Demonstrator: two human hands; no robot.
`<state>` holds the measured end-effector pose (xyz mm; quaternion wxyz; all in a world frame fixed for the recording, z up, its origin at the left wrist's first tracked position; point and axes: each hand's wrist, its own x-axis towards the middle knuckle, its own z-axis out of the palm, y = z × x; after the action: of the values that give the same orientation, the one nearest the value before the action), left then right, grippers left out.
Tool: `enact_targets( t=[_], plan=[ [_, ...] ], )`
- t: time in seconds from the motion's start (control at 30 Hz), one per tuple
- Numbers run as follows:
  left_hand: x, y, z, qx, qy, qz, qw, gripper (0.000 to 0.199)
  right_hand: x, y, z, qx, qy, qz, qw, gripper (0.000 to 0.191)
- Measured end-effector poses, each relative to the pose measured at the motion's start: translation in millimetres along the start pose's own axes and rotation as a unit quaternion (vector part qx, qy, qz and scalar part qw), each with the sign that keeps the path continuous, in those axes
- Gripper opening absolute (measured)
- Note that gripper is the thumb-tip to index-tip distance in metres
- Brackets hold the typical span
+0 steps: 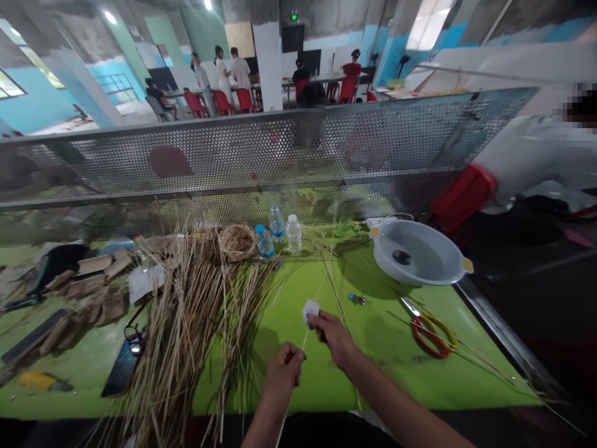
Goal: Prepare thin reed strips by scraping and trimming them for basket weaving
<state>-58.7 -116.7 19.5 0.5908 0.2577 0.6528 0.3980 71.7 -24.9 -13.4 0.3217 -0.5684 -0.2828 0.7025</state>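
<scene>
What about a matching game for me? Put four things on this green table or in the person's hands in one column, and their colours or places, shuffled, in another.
Things:
1. Basin
2. Scissors
3. Small white piece
4. Woven basket

Colours or places:
A. Just left of the plastic bottles
B. Held in the right hand
C. Pale, with a yellow patch at either end
D. One loop red, the other yellow

Pairs: 1-C, 2-D, 3-B, 4-A
</scene>
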Motion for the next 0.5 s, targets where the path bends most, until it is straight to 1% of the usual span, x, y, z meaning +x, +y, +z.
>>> enact_targets(
  t=[0.07,0.13,0.23,0.3,0.37,0.5],
  plan=[
    [1.0,-2.3,-0.9,0.005,-0.001,-0.002,1.000,0.031,-6.0,8.4,4.3,-0.005,-0.007,0.014,1.000,0.025],
    [-1.3,-5.9,-3.0,0.019,-0.012,-0.002,1.000,0.030,1.3,6.2,0.9,-0.003,0.013,0.012,1.000,0.022],
    [-6.9,-9.6,-6.6,0.028,-0.026,0.002,0.999,0.030,26.6,-13.7,-14.0,0.012,0.054,-0.008,0.998,0.020],
    [-8.2,-9.1,-8.3,0.026,-0.021,0.000,0.999,0.032,35.8,-24.1,-21.0,0.021,0.056,-0.017,0.998,0.021],
    [-6.7,-7.0,-9.3,0.021,-0.013,-0.006,1.000,0.032,30.8,-22.8,-20.3,0.021,0.046,-0.021,0.999,0.023],
    [-3.3,-4.2,-10.5,0.017,-0.019,-0.006,1.000,0.033,5.6,0.8,-7.9,0.004,0.026,-0.012,1.000,0.024]
  ],
)
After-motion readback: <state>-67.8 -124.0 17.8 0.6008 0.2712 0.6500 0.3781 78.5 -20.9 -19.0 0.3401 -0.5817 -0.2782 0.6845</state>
